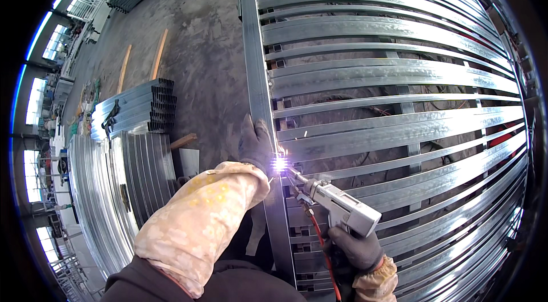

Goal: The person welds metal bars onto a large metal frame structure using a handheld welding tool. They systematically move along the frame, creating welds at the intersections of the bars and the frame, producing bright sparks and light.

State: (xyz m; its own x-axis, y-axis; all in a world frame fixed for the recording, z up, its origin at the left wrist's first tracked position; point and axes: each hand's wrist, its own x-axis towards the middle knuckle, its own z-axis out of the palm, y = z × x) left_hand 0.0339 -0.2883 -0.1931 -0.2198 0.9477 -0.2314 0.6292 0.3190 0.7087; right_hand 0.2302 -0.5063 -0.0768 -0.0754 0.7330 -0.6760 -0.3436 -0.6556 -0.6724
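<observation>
The right hand [355, 248], in a dark glove w/ a pale flowered cuff, is clenched around the grip of a grey handheld welding gun [337, 206]; it holds low on the handle so the nozzle can point up and to the left, into the bright violet-white spark [279, 164]. A thin red hose [321, 242] hangs from under the gun and goes down past the wrist. The left hand [255, 141], also in a dark glove, lies flat w/ fingers spread on the long upright steel bar [258, 73], just beside the spark; I judge it presses there to keep the bar steady against the crosswise slats [394, 76], but whether it really pushes I cannot tell. Its forearm wears a loose cloth sleeve [197, 228], cream w/ a faded yellow-pink print, probably as cover from sparks. The spark sits exactly where the bar meets one slat end, so the joint is under the nozzle. The frame is of galvanized steel: flat, shiny, streaked w/ grey, approx. parallel slats w/ gaps, curved only by the lens. To the left, on the rough concrete floor [205, 45], is a stack of dark ribbed steel channels [140, 108], and nearer, a bundle of bright long profiles [105, 188]. Two wooden battens [157, 56] lie further away.
</observation>
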